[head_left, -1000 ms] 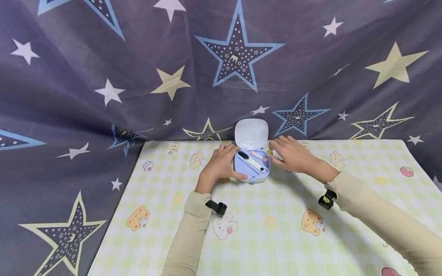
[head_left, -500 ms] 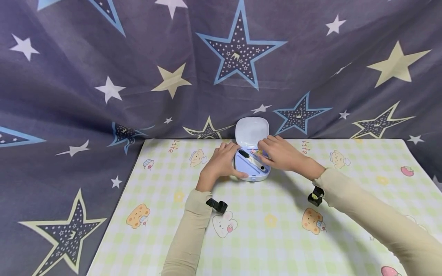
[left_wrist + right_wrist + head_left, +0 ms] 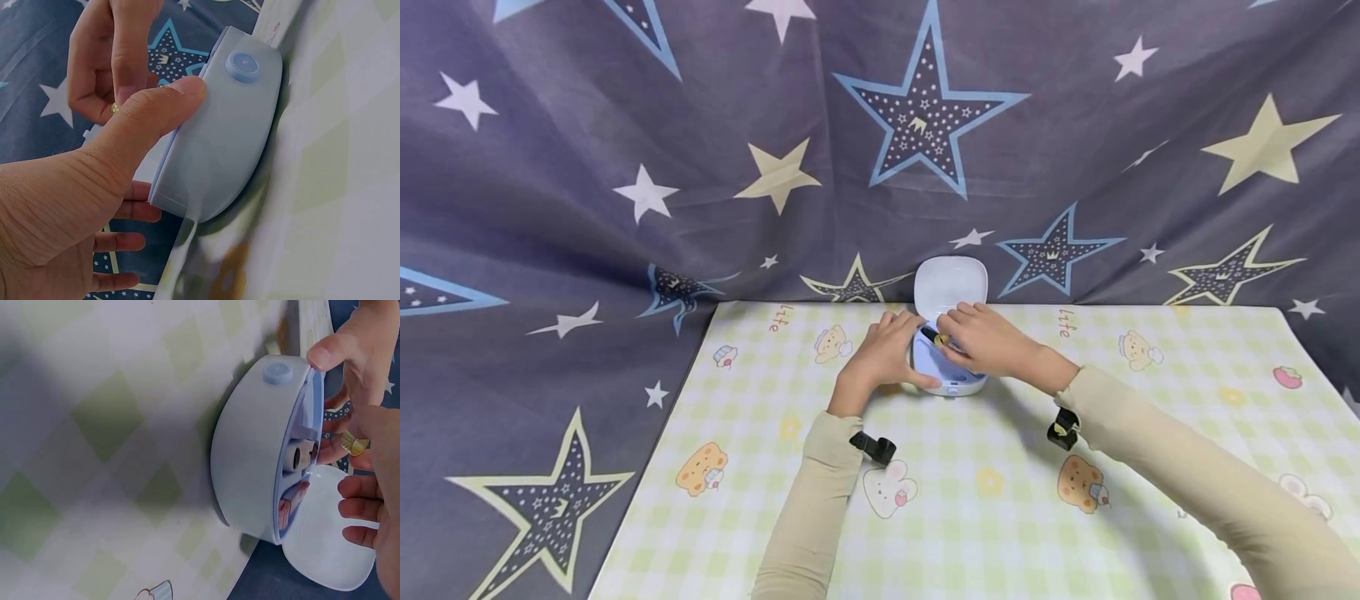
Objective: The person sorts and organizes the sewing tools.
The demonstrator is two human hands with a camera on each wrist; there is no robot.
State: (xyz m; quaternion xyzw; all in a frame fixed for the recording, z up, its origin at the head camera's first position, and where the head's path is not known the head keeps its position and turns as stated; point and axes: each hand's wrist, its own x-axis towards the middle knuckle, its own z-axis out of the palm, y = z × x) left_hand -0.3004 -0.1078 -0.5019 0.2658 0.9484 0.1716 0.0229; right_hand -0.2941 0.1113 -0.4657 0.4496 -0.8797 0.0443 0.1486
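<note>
A white case with a light-blue inside stands on the table, its hinged lid raised at the back. My left hand grips it from the left, thumb on the front rim near the round button and fingers toward the back. Over the tray, my right hand pinches a small gold-yellow textured piece between thumb and fingers; its exact kind cannot be told. Below that hand lie a white stick-like tool with a black tip and a pink item, each in its own slot.
A green-and-white checked cloth with cartoon prints covers the table. Behind the table's back edge hangs a dark curtain with stars, close to the raised lid. Black camera straps sit on both wrists.
My right hand has moved left with the gold-yellow piece, from beside the case's right edge to over its tray, now covering much of the tools. The left hand stays on the case.
</note>
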